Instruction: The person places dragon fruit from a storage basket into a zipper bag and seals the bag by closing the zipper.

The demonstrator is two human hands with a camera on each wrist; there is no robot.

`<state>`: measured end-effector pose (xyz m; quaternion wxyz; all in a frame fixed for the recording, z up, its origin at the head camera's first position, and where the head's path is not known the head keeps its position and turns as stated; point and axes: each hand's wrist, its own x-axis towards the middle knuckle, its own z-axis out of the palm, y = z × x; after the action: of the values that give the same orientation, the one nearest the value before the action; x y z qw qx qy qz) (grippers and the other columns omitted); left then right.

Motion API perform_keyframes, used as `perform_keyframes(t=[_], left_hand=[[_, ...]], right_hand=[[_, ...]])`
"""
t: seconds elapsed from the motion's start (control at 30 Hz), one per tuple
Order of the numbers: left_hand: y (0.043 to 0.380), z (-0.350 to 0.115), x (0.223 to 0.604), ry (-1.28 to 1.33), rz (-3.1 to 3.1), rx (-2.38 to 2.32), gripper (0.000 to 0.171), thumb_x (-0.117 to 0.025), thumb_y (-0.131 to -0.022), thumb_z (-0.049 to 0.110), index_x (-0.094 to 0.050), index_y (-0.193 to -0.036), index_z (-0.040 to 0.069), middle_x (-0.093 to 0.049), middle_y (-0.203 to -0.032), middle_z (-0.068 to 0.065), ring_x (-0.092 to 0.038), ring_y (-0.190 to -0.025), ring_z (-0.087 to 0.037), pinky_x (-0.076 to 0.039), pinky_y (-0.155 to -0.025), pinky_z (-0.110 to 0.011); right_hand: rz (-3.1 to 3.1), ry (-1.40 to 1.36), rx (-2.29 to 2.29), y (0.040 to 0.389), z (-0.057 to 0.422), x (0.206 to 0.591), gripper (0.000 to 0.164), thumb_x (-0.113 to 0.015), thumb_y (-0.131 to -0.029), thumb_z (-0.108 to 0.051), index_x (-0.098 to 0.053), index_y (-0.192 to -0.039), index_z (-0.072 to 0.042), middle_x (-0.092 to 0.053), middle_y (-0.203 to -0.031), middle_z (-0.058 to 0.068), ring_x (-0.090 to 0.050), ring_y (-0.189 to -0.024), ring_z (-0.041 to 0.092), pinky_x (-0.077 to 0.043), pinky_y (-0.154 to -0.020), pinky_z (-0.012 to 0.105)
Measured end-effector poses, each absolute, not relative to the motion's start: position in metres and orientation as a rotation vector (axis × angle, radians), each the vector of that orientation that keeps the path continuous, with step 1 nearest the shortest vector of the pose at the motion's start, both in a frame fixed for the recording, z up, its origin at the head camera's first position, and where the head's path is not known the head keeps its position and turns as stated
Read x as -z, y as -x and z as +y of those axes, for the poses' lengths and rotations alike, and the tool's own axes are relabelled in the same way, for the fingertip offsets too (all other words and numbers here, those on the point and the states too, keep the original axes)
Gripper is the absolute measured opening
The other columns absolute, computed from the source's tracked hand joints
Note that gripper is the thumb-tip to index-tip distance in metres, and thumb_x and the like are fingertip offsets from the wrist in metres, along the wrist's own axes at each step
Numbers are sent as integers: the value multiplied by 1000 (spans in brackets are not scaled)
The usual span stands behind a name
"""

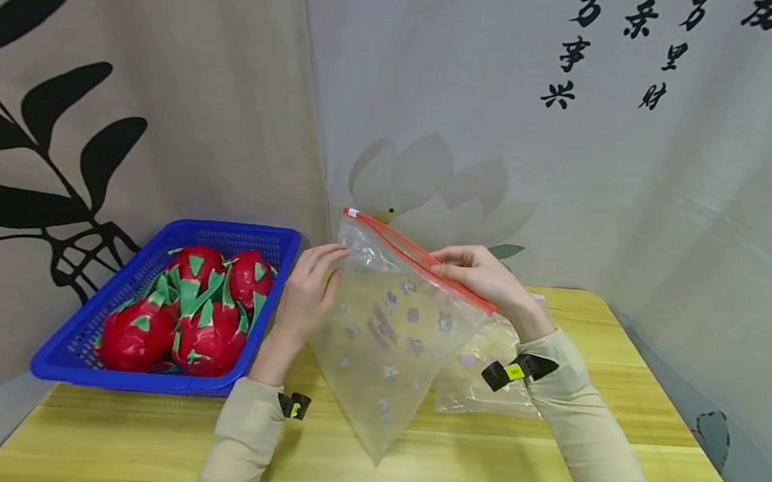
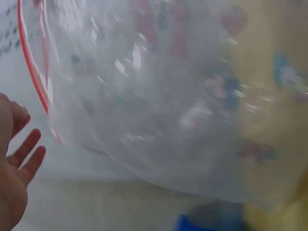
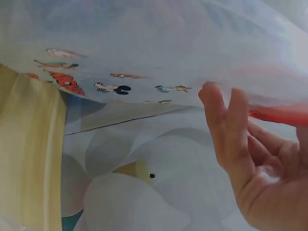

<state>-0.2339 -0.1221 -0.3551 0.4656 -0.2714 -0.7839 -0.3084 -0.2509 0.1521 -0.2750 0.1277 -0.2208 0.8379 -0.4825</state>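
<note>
A clear zip bag (image 1: 382,377) with small coloured prints hangs over the table, one corner pointing down. Its red zip edge (image 1: 393,235) slants down to the right, with a white slider (image 1: 352,212) at the upper left end. My right hand (image 1: 481,279) pinches the bag along this red edge; the right wrist view shows the thumb side by the red strip and two fingers raised against the plastic. Beside the bag's left edge is my left hand (image 1: 306,288), fingers loosely extended. In the left wrist view its fingers (image 2: 32,161) stand spread, with the bag (image 2: 144,96) filling the rest.
A blue plastic basket (image 1: 143,382) at the left holds several red dragon fruits (image 1: 136,335) with green scales. Another clear printed bag (image 1: 482,404) lies on the wooden table (image 1: 530,479) behind the right forearm. Printed curtains (image 1: 634,200) hang behind the table.
</note>
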Motion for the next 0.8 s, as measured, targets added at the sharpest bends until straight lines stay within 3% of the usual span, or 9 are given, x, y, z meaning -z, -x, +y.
perform_keyframes(t=[0.17, 0.33, 0.57, 0.67, 0.8], left_hand=[[230, -100, 331, 913, -1869, 419, 31, -63, -87, 0, -63, -118, 3, -64, -123, -14, -57, -118, -33, -47, -101, -43], [227, -91, 322, 998, -1910, 191, 42, -67, -85, 5, -59, -126, 10, -63, -126, -8, -54, -123, -29, -42, -106, -46], [223, -89, 319, 994, -1869, 138, 25, -68, -83, 0, -67, -107, 9, -62, -99, -7, -60, -98, -23, -44, -105, -41], [220, -89, 317, 993, -1858, 99, 17, -67, -83, -2, -68, -96, 9, -62, -96, -6, -59, -94, -22, -49, -98, -37], [216, -90, 315, 968, -1856, 26, 12, -68, -83, 4, -66, -93, 11, -67, -101, -2, -61, -99, -20, -49, -90, -37]], right_hand=[[2490, 676, 1367, 246, 145, 267, 35, -55, -95, -19, -58, -127, -4, -69, -109, 15, -67, -75, 9, -55, -69, 24], [2573, 700, 1310, 243, 138, 262, 33, -56, -95, -19, -60, -125, -5, -69, -113, 15, -67, -82, 13, -55, -73, 26], [2656, 659, 1360, 242, 133, 257, 29, -55, -94, -14, -61, -121, -3, -72, -104, 17, -71, -82, 22, -58, -68, 31], [2716, 673, 1400, 242, 132, 256, 26, -54, -95, -10, -63, -118, -2, -73, -100, 18, -72, -79, 23, -58, -63, 30], [2876, 707, 1424, 242, 129, 254, 24, -54, -94, -8, -66, -113, -3, -74, -94, 15, -69, -66, 16, -55, -56, 28]])
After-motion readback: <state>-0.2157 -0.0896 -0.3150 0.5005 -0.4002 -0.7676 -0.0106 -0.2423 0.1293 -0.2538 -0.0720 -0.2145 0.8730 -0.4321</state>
